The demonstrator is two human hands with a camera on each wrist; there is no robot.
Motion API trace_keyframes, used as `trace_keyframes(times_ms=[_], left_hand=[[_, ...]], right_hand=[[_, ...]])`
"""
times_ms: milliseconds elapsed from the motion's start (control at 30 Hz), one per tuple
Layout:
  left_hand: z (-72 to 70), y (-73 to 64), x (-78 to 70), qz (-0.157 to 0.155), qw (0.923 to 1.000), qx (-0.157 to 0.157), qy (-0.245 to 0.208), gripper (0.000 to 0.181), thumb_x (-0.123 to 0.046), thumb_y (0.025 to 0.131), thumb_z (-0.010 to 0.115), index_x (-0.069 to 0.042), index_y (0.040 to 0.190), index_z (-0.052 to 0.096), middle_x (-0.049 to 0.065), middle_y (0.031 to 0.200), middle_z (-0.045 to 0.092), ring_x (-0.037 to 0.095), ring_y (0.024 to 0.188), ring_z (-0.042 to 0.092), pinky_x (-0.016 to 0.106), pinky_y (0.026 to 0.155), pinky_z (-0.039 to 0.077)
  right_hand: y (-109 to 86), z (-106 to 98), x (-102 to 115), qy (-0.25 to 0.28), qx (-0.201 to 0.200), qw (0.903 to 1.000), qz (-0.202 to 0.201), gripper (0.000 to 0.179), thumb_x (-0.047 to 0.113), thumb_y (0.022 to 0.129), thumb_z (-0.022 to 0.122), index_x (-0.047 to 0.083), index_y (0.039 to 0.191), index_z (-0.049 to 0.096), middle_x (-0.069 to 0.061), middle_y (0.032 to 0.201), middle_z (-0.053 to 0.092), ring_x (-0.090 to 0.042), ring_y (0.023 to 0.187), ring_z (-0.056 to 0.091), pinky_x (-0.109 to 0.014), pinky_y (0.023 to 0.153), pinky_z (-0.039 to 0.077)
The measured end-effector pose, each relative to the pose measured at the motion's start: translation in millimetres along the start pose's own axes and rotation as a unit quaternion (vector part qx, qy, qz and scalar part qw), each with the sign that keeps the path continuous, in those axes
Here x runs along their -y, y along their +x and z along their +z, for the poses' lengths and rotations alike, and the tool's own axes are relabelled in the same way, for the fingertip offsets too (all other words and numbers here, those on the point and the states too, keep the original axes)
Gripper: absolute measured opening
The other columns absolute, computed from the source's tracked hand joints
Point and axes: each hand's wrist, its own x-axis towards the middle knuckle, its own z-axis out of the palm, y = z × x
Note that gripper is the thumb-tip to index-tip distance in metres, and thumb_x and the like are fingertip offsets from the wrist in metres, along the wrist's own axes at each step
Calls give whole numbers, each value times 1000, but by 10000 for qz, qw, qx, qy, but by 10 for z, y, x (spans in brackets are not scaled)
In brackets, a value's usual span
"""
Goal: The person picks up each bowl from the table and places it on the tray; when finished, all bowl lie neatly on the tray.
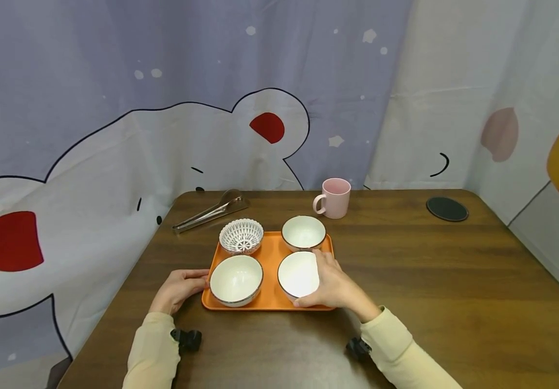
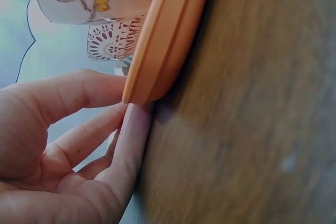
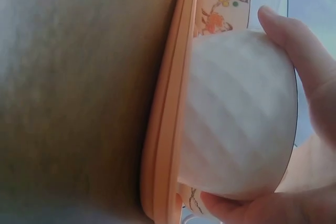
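Note:
An orange tray point(image 1: 271, 270) carries several bowls. My left hand point(image 1: 177, 290) pinches the tray's left rim; in the left wrist view one finger lies over the rim and another under it, close to the tabletop. With thumb and fingers spread around its sides, my right hand point(image 1: 335, 286) grips a white bowl point(image 1: 296, 274) at the tray's front right. That bowl's outer wall point(image 3: 236, 114) shows a diamond relief in the right wrist view. Front left stands a bowl with floral decoration point(image 1: 235, 278). Behind are a patterned bowl point(image 1: 241, 236) and another white-lined bowl point(image 1: 304, 232).
Metal tongs point(image 1: 211, 212) lie beyond the tray at the back left of the wooden table point(image 1: 425, 286). A pink mug point(image 1: 335, 199) stands behind the tray, and a dark round coaster point(image 1: 447, 208) lies at the far right. A printed curtain point(image 1: 172, 146) hangs behind.

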Motion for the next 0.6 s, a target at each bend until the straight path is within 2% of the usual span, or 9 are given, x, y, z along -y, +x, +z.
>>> trace_keyframes(times_ms=[133,267,433,500,567,600], left_hand=[[2,18,-3,-29,10000,1,7,44,2,91,61,17,131,51,16,113,68,7,87,65,23,81,58],[12,32,-9,-59,10000,-5,74,43,1,92,61,17,131,51,17,115,67,7,87,65,24,81,58],[40,35,-36,-42,9987,-87,510,43,-4,92,63,15,130,54,26,122,63,14,93,66,32,88,57],[50,7,-60,31,9951,-111,978,42,-6,93,62,14,129,55,28,124,62,19,96,66,36,89,57],[39,-72,-105,224,9823,-274,1839,39,-9,94,60,12,127,58,29,123,62,24,97,65,39,85,57],[22,-118,-134,409,9723,-431,2261,37,-10,94,58,11,126,60,28,122,63,25,93,65,39,80,57]], right_hand=[[-12,30,20,-9,-65,9998,189,120,44,53,94,-1,146,31,-22,135,40,-38,121,42,-51,97,47],[-19,45,28,10,-49,9994,338,125,45,55,93,-3,149,26,-24,140,36,-43,125,40,-54,100,45],[-44,11,20,74,-228,9984,516,123,54,68,84,-5,153,18,-27,153,29,-47,137,31,-58,109,36],[-84,-42,-7,130,-473,9974,529,114,56,76,77,-5,153,19,-26,154,29,-45,139,30,-59,111,33],[-148,-139,-59,233,-862,9953,367,103,53,81,74,-2,153,25,-23,152,36,-42,138,32,-59,110,33],[-183,-212,-94,323,-1121,9929,211,97,49,82,74,1,153,27,-22,150,39,-41,137,34,-59,110,34]])
